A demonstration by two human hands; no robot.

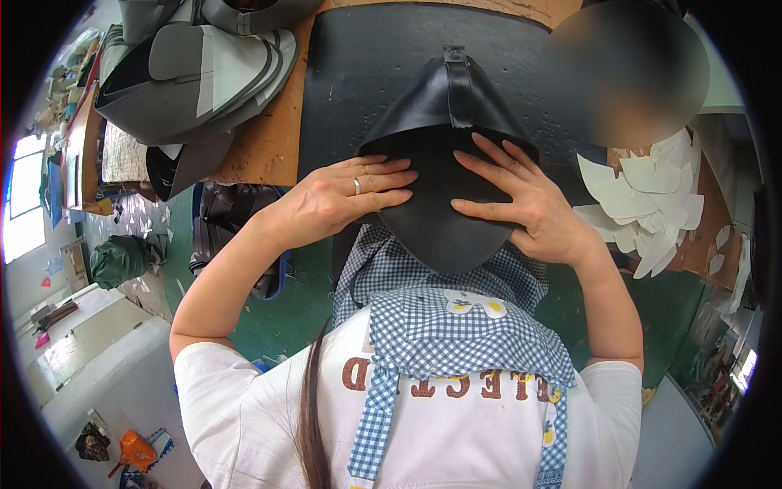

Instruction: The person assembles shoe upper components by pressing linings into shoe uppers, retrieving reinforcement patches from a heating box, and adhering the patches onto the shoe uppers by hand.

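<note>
A black leather piece [436, 236], shaped like a shoe or boot upper, lies at the near edge of a black work mat [350, 73]. Its far part rises in a curved fold, and its rounded near end hangs past the edge over my lap. Down the middle of the fold runs a short black strap [459, 102] with a square end and a round stud. My left hand [338, 194] rests on the left side of the leather, fingers stretched out. On the right side lies my right hand [525, 196], fingers spread and flat, its thumb underside partly hidden.
Grey and white cut uppers [175, 94] are stacked on the brown table [273, 147] at the left. White cut pieces [652, 191] form a heap at the right. Another person [623, 69], blurred, is across the table. Below the left side stands a blue bin [285, 273] with dark pieces.
</note>
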